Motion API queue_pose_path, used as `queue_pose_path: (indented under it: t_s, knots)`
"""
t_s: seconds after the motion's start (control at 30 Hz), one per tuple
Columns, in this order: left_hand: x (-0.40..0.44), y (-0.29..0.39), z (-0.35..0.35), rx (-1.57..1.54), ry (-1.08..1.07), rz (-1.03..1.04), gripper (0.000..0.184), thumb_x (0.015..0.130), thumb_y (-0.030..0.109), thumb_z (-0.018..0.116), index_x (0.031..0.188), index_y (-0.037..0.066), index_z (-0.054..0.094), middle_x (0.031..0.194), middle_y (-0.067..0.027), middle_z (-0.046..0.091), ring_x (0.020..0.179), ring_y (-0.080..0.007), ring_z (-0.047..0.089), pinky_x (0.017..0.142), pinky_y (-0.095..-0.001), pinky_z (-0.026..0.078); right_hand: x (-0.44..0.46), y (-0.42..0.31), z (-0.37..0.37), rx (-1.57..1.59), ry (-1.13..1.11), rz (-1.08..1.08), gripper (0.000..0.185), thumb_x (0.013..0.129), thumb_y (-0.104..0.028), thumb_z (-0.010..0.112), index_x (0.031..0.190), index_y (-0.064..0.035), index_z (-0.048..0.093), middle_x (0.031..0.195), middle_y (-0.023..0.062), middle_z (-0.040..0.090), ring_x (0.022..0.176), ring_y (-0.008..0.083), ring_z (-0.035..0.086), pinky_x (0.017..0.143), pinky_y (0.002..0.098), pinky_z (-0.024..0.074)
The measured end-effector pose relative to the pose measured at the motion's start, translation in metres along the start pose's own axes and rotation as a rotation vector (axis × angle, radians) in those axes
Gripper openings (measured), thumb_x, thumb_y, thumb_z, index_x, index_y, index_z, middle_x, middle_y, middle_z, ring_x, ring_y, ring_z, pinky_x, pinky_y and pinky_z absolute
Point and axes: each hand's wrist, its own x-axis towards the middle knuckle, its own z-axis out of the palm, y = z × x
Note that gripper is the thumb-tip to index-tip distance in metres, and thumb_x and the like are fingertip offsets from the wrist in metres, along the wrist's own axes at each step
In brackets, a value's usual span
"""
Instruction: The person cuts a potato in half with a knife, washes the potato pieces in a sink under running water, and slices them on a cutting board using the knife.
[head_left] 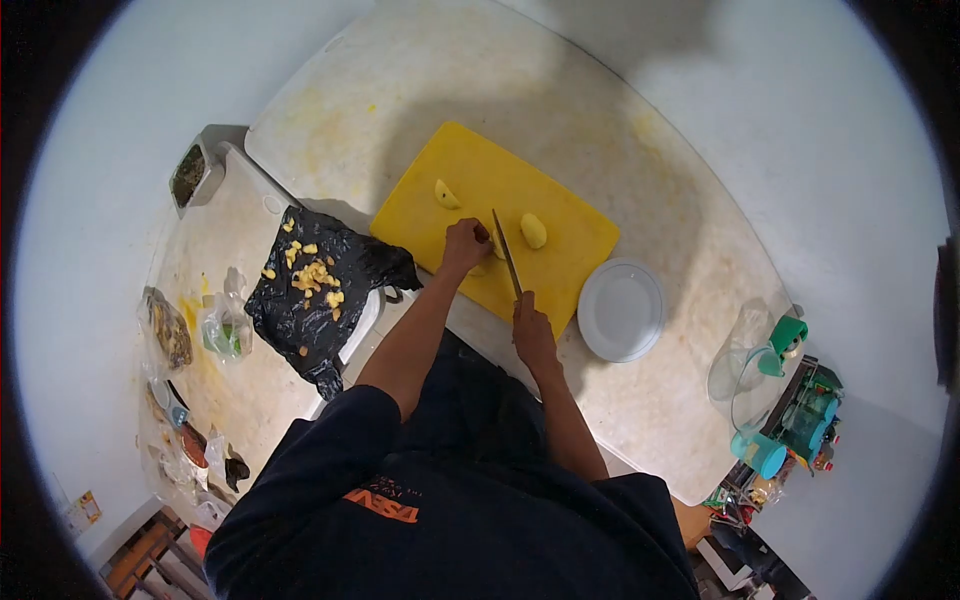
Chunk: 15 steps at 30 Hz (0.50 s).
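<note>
Clear bag with brown contents [168, 330], one, far to the left of the left hand, on the pale table. Metal tray [213, 180], one, far left of and beyond the same hand, dark contents inside. Clear bag with green contents [226, 330], one, left of that hand and nearer the body. Black plastic bag [380, 263], one, spread just left of the left forearm, bearing yellow-brown scraps [315, 275]. Yellow cutting board [475, 160], one, set aslant beneath both hands. Pale yellow wedge [447, 195], one, dark spot on its face, lying beyond the left hand and slightly to its left. Left hand [467, 245], over the board, fingers bent and drawn together; grip cannot be told. Small pale piece [497, 243], one, at the left fingertips, just beside the blade. Knife [507, 250], one, blade pointing away from the right hand. Right hand [532, 322], clamped on the knife handle at the board's near edge. Pale yellow oval piece [533, 231], one, on the board beyond the right hand. White plate [622, 310], one, near, to the right of the right hand. Blue cup [760, 456], one, well apart, to the right of the right hand and nearer the body.
</note>
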Motion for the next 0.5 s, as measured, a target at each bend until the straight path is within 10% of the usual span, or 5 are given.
queue_pose_path:
  t_s: [0.5]
  knots:
    - [-0.001, 0.001, -0.002, -0.049, -0.006, -0.028, 0.017, 0.062, 0.007, 0.077, 0.072, 0.001, 0.065, 0.072, -0.0119, 0.067, 0.068, -0.0242, 0.067, 0.067, -0.0340, 0.054, -0.024, 0.011, -0.010, -0.111, -0.205, 0.151, 0.040, 0.098, -0.024, 0.042, 0.130, -0.0013, 0.035, 0.083, 0.0294, 0.064, 0.081, 0.0474, 0.064, 0.072, 0.0560, 0.0514]
